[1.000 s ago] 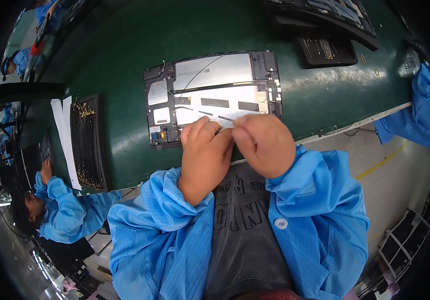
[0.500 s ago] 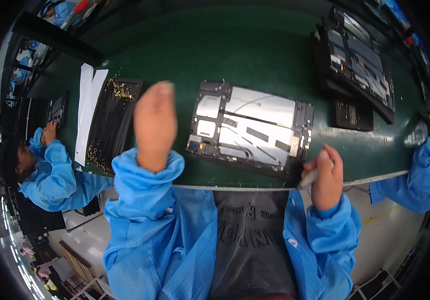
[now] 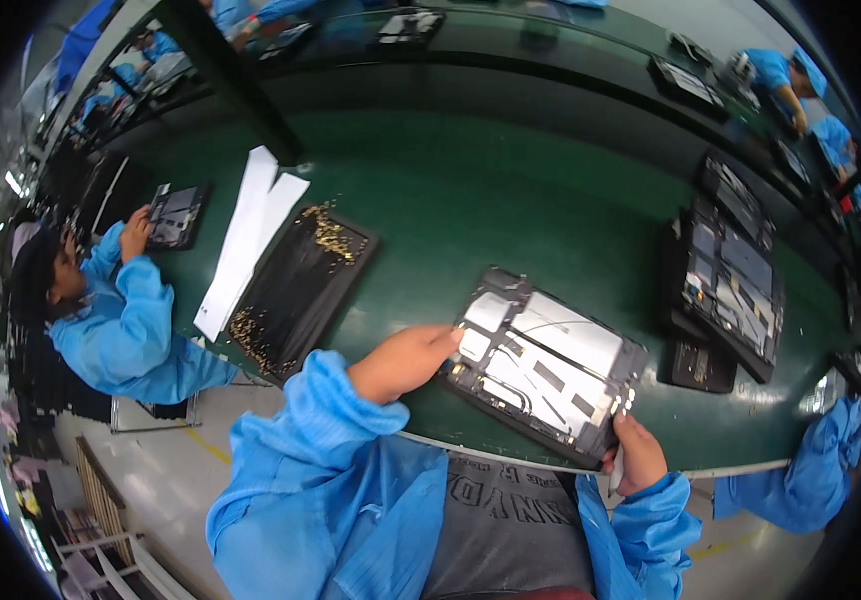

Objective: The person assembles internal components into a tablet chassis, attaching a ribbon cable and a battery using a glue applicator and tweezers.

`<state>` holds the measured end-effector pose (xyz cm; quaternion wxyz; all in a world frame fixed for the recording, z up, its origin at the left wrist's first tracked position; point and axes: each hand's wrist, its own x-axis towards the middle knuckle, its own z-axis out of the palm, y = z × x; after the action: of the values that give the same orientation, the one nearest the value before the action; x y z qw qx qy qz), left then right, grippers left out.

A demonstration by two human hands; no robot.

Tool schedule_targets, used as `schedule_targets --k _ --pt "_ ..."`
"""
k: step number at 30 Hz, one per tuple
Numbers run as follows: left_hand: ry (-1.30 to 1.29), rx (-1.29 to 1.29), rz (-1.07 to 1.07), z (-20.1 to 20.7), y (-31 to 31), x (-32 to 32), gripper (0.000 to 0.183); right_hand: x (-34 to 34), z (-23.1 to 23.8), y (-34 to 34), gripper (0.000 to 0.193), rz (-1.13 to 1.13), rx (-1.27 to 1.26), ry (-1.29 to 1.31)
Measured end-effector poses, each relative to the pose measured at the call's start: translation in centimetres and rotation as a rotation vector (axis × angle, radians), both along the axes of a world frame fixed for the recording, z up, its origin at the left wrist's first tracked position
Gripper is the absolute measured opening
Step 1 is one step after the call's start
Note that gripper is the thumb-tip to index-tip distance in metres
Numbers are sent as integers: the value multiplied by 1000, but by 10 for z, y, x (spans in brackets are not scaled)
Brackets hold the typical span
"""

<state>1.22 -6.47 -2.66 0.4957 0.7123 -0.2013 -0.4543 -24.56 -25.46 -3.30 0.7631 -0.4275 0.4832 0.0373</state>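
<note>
An opened tablet (image 3: 549, 365) with bare silver battery cells, black tape strips and a dark frame lies tilted near the front edge of the green table. My left hand (image 3: 406, 362) grips its left edge, fingers closed on the frame and partly hidden beneath it. At the lower right corner, my right hand (image 3: 639, 456) pinches the tablet between thumb and fingers. A slim pale tool (image 3: 616, 478) also shows in my right hand; its kind is unclear. To the left, a dark foam tray (image 3: 296, 290) carries small gold-coloured pieces, probably screws, in two heaps.
White paper strips (image 3: 251, 240) lie left of the tray. More opened tablets (image 3: 731, 285) are stacked at right, over a small dark tray (image 3: 701, 366). Co-workers in blue sit at the left (image 3: 121, 310) and right (image 3: 801, 470). A dark post (image 3: 231, 85) rises at far left.
My left hand has come down and right, onto the tablet's left edge. My right hand has closed on its lower right corner. The tablet sits more tilted, and the whole view has shifted.
</note>
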Motion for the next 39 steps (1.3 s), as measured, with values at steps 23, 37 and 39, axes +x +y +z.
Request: schedule_targets --k 23,37,39 --pt "-1251 315 -39 -22 44 9 34 259 26 -55 26 -60 -225 -277" --pt "-1242 300 0 -24 44 9 34 353 -8 -82 42 -57 -392 -193" --pt "-1289 268 34 -29 47 14 33 371 -20 -79 45 4 -429 -252"
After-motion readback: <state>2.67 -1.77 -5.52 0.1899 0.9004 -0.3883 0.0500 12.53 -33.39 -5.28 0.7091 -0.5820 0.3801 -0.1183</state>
